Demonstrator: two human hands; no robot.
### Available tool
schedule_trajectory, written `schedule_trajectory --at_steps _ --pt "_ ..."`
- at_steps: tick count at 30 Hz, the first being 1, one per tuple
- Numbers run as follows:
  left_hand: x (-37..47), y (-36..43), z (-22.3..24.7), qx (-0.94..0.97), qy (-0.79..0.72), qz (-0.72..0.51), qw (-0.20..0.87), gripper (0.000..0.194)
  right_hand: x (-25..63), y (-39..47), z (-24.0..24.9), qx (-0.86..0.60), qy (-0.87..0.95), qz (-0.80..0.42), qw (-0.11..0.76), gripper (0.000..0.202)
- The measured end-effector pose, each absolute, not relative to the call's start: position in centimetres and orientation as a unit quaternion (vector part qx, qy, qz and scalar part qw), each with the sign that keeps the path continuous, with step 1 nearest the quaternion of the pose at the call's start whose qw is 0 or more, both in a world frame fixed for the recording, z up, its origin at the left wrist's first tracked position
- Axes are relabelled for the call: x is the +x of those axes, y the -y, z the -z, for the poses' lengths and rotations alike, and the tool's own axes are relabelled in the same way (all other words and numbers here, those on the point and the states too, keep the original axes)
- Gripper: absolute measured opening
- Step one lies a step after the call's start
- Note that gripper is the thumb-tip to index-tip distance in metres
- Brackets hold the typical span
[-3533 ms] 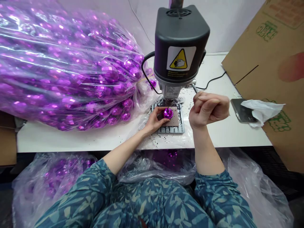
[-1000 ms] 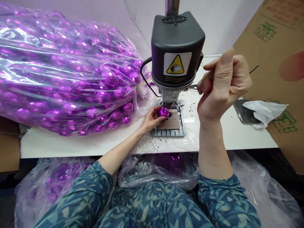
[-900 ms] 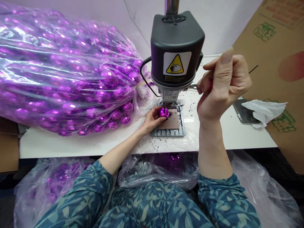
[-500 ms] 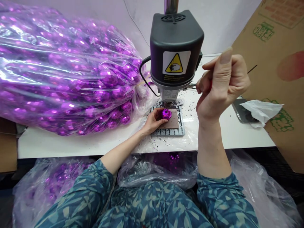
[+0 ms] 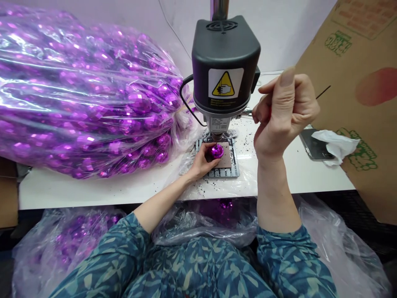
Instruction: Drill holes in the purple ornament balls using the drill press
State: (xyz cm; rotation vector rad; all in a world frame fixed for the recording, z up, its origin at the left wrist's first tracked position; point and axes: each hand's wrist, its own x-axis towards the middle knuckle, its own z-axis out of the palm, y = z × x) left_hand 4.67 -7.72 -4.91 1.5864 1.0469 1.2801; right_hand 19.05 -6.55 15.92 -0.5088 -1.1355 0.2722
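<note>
A black drill press (image 5: 226, 54) with a yellow warning label stands over a brown square board (image 5: 225, 159) on a slotted metal base (image 5: 229, 173). Under its chuck, my left hand (image 5: 203, 161) grips a shiny purple faceted ball (image 5: 217, 151) between thumb and fingers, over the board. My right hand (image 5: 285, 109) is raised to the right of the press, its fingers wrapped round the press lever (image 5: 247, 112), whose grip is mostly hidden by the fingers.
A large clear bag of purple balls (image 5: 93, 99) fills the left of the white table (image 5: 124, 186). At the right lie a phone (image 5: 314, 145) and a crumpled tissue (image 5: 336, 142), beside a cardboard box (image 5: 356, 49). Dark shavings surround the base. Plastic bags (image 5: 201, 225) hang below the table's front edge.
The purple ball has turned in my left hand, and a small stem-like piece now shows on its top. The whole view has shifted slightly; my right hand stays at the lever.
</note>
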Motion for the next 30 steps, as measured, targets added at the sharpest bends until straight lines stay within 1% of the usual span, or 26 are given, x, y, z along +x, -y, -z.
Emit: schedule_trajectory --at_steps 5,11,16,22,30 --pt "4.4 7.6 5.1 0.631 -0.412 -0.510 0.414 0.058 19.1 6.9 -15.7 -0.227 0.531 -0.135 0.805 0.039" --pt "4.4 7.5 5.1 0.637 -0.413 -0.516 0.396 0.060 19.0 7.9 -14.9 -0.219 0.513 -0.149 0.817 0.037" --pt "4.3 7.6 4.8 0.647 -0.408 -0.516 0.386 0.059 19.2 7.9 -13.5 -0.217 0.514 -0.113 0.822 0.035" --pt "4.3 7.7 4.7 0.645 -0.412 -0.510 0.391 0.060 19.4 7.6 -11.5 -0.180 0.534 -0.068 0.823 0.026" --pt "4.4 7.7 4.7 0.640 -0.413 -0.513 0.396 0.060 19.7 6.4 -9.3 -0.128 0.535 -0.046 0.834 0.021"
